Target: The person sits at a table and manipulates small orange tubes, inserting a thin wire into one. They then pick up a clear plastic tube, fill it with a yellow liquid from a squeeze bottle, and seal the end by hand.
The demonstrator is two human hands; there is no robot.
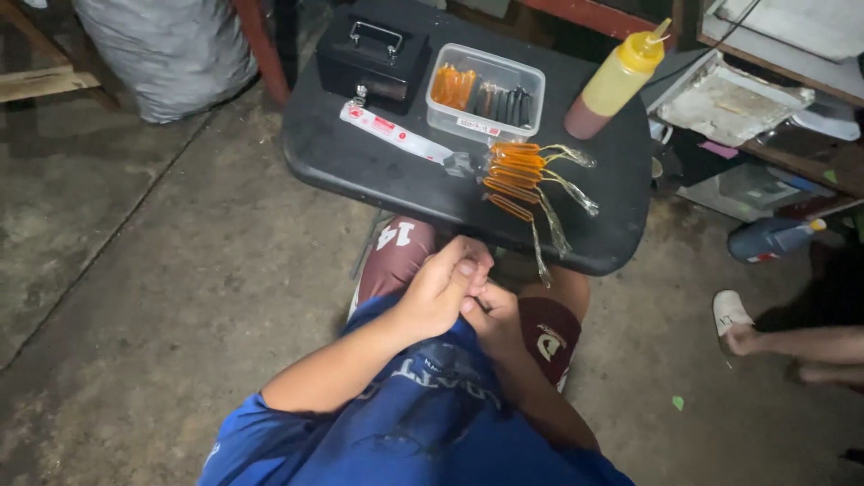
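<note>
A black round-cornered table (360, 162) stands on a concrete floor (162, 270). On it: a black cash box (373, 54) at eleven o'clock, a clear plastic container (486, 92) at twelve, a yellow squeeze bottle (616, 81) at two, a white strip (396, 132) left of centre, and orange-filled plastic sleeves (526, 180) at centre.
</note>
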